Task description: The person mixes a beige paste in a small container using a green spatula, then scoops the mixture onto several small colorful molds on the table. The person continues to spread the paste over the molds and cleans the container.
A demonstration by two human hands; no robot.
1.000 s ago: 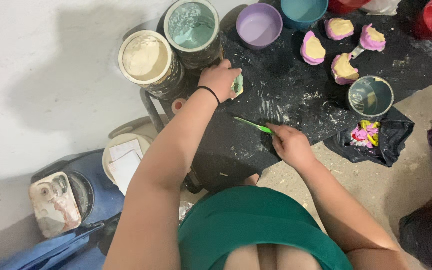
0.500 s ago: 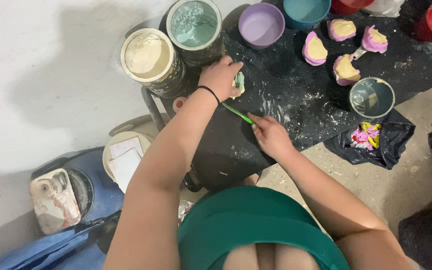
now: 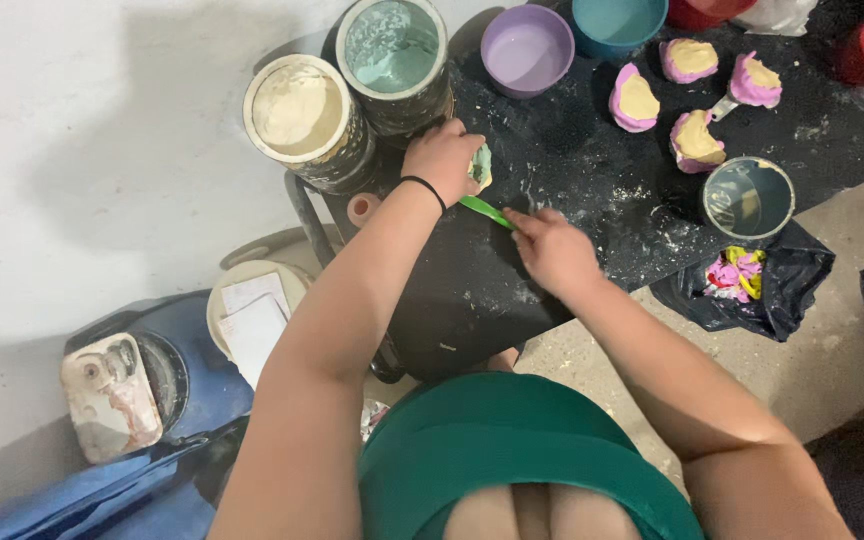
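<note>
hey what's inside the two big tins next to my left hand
The nearer tin holds a cream-coloured paste; the farther tin holds a pale green one. Both are filled near the rim, so their bottoms are hidden.

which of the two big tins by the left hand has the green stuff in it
The tin farther from the wall, just above the left hand; the tin beside it holds cream-coloured material.

Two tubs [image 3: 297,105] [image 3: 392,45] sit at upper centre-left of the frame on the table [image 3: 592,190], two bowls [image 3: 525,45] [image 3: 617,20] to their right, three filled moulds [image 3: 687,100] (clustered together) further right, above a cup [image 3: 747,197].
</note>
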